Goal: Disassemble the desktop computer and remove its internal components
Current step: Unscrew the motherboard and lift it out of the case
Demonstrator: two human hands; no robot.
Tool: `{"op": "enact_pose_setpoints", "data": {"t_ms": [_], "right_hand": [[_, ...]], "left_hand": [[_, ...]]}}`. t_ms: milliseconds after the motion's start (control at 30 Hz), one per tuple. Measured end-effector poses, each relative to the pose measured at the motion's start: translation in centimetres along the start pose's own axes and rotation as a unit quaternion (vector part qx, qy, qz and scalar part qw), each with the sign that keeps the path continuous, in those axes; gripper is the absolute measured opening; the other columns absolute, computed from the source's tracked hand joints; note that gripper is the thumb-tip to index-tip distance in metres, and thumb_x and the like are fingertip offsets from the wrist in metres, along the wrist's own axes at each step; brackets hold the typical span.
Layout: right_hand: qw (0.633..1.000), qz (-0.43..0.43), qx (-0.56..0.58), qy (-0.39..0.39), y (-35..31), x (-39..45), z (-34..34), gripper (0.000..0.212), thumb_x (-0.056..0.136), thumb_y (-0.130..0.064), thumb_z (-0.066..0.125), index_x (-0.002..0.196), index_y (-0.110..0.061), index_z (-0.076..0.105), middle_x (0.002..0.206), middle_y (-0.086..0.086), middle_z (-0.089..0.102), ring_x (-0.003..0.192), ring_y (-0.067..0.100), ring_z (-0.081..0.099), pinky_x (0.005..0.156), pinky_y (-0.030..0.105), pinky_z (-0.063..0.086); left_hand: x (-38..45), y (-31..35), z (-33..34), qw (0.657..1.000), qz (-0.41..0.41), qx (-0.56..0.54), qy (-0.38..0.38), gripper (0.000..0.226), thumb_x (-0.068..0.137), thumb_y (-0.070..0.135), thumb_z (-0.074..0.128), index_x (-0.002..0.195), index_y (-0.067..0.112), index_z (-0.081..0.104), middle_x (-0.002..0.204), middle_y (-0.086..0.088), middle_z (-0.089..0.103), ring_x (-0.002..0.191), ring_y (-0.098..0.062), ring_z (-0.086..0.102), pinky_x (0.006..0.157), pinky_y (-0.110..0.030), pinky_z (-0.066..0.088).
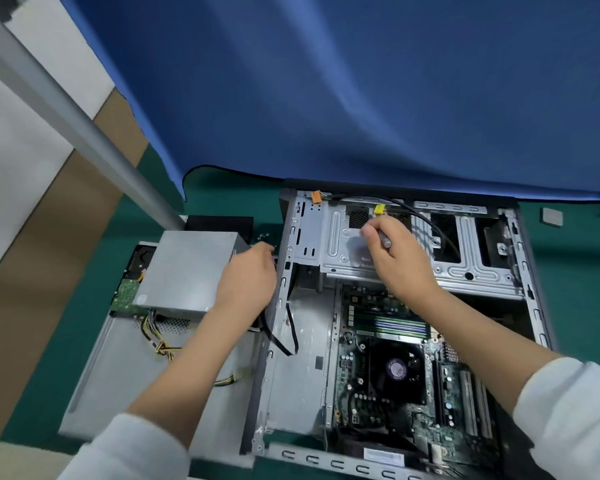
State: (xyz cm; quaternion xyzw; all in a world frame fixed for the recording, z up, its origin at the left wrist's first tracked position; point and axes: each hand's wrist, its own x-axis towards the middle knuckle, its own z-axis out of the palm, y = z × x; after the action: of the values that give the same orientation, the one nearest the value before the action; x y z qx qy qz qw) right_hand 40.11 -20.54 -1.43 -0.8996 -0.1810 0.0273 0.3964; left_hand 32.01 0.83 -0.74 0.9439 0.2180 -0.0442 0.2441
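Note:
The open desktop case (530,271) lies on its side on a green mat. Inside sit the motherboard (413,403) with its black CPU fan (397,368) and a metal drive cage (340,237). My right hand (395,254) is over the drive cage and grips a thin grey cable (386,241) that ends in a yellow connector (380,209). My left hand (250,275) rests with curled fingers against the case's left wall, by a black cable (284,344); what it grips is hidden. A grey power supply (187,268) lies outside the case to the left.
The removed side panel (118,375) lies under the power supply, with a hard drive's green board (127,292) and yellow-black wires (156,337). A blue cloth (361,98) hangs behind the case. A grey pole (66,116) slants at the left. A small grey square part (552,216) lies far right.

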Motion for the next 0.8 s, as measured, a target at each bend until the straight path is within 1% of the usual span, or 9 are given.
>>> {"op": "enact_pose_setpoints", "data": {"t_ms": [100, 167, 233, 300, 400, 500, 567, 700, 800], "right_hand": [[0.996, 0.027, 0.084, 0.032, -0.3, -2.4, -1.3, 0.022, 0.099, -0.038, 0.039, 0.090, -0.028, 0.056, 0.084, -0.018, 0.056, 0.083, 0.005, 0.052, 0.067, 0.028, 0.040], [0.991, 0.037, 0.122, 0.033, -0.4, -4.8, -2.2, 0.024, 0.096, -0.047, 0.037, 0.089, -0.036, 0.057, 0.076, -0.023, 0.055, 0.078, 0.001, 0.052, 0.067, 0.025, 0.040], [0.986, 0.047, 0.156, 0.021, 0.1, -7.6, -2.9, 0.025, 0.094, -0.054, 0.037, 0.088, -0.041, 0.057, 0.071, -0.015, 0.055, 0.072, 0.002, 0.053, 0.063, 0.019, 0.038], [0.979, 0.072, 0.192, 0.015, 0.9, -10.2, -3.4, 0.019, 0.096, -0.049, 0.042, 0.089, -0.038, 0.056, 0.068, -0.001, 0.052, 0.068, 0.008, 0.053, 0.065, 0.022, 0.039], [0.962, 0.148, 0.226, 0.035, 2.2, -13.9, -4.0, 0.006, 0.097, -0.031, 0.046, 0.095, -0.027, 0.050, 0.068, -0.002, 0.058, 0.063, 0.009, 0.052, 0.067, 0.032, 0.042], [0.953, 0.221, 0.202, 0.048, 3.3, -16.8, -4.8, 0.021, 0.094, -0.037, 0.048, 0.094, -0.017, 0.045, 0.067, -0.008, 0.062, 0.055, 0.007, 0.053, 0.060, 0.033, 0.045], [0.944, 0.262, 0.196, 0.043, 3.7, -17.6, -5.5, 0.021, 0.093, -0.038, 0.051, 0.092, -0.018, 0.045, 0.061, -0.006, 0.061, 0.049, 0.007, 0.050, 0.053, 0.030, 0.042], [0.948, 0.295, 0.111, 0.044, 4.8, -17.7, -6.6, 0.018, 0.091, -0.032, 0.059, 0.082, -0.020, 0.048, 0.043, -0.007, 0.049, 0.031, 0.003, 0.035, 0.035, 0.013, 0.027], [0.951, 0.304, 0.023, -0.051, 5.2, -17.6, -6.7, 0.016, 0.091, -0.027, 0.059, 0.080, -0.020, 0.050, 0.050, -0.006, 0.055, 0.031, 0.002, 0.039, 0.033, 0.014, 0.026]], "left_hand": [[-4.6, 0.4, 0.4, 0.999, 0.011, -0.048, 0.016, 0.036, 0.103, 0.034, 0.023, 0.119, 0.018, 0.051, 0.091, -0.007, 0.066, 0.085, -0.031, 0.062, 0.075, -0.038, 0.049], [-7.1, 1.0, 1.1, 0.998, 0.002, -0.061, 0.017, 0.042, 0.102, 0.036, 0.024, 0.137, 0.017, 0.040, 0.110, -0.008, 0.064, 0.098, -0.031, 0.061, 0.079, -0.037, 0.047], [-9.0, 1.6, 2.1, 0.996, -0.022, -0.079, 0.020, 0.050, 0.102, 0.035, 0.025, 0.149, 0.018, 0.021, 0.123, -0.009, 0.059, 0.103, -0.028, 0.059, 0.077, -0.034, 0.044], [-10.0, 2.0, 2.6, 0.996, -0.026, -0.075, 0.036, 0.054, 0.102, 0.034, 0.026, 0.151, 0.016, 0.014, 0.134, -0.012, 0.051, 0.109, -0.030, 0.057, 0.080, -0.037, 0.046], [-10.1, 2.2, 2.9, 0.998, -0.018, -0.035, 0.051, 0.053, 0.102, 0.030, 0.025, 0.150, 0.010, 0.016, 0.143, -0.015, 0.041, 0.109, -0.030, 0.058, 0.079, -0.033, 0.047], [-9.9, 2.1, 3.0, 0.998, -0.020, -0.019, 0.052, 0.051, 0.102, 0.028, 0.026, 0.148, 0.006, 0.020, 0.139, -0.018, 0.045, 0.105, -0.032, 0.059, 0.076, -0.032, 0.047], [-10.0, 2.1, 3.0, 0.998, -0.015, -0.011, 0.054, 0.050, 0.102, 0.027, 0.026, 0.146, 0.005, 0.022, 0.137, -0.019, 0.046, 0.105, -0.033, 0.059, 0.076, -0.033, 0.047], [-9.9, 2.1, 3.2, 0.998, -0.011, 0.009, 0.056, 0.050, 0.102, 0.027, 0.026, 0.145, 0.002, 0.024, 0.130, -0.023, 0.050, 0.101, -0.037, 0.059, 0.078, -0.041, 0.049], [-9.8, 2.2, 3.3, 0.998, -0.016, 0.018, 0.059, 0.049, 0.102, 0.025, 0.027, 0.144, 0.001, 0.025, 0.128, -0.025, 0.051, 0.100, -0.040, 0.059, 0.078, -0.043, 0.047]]}}
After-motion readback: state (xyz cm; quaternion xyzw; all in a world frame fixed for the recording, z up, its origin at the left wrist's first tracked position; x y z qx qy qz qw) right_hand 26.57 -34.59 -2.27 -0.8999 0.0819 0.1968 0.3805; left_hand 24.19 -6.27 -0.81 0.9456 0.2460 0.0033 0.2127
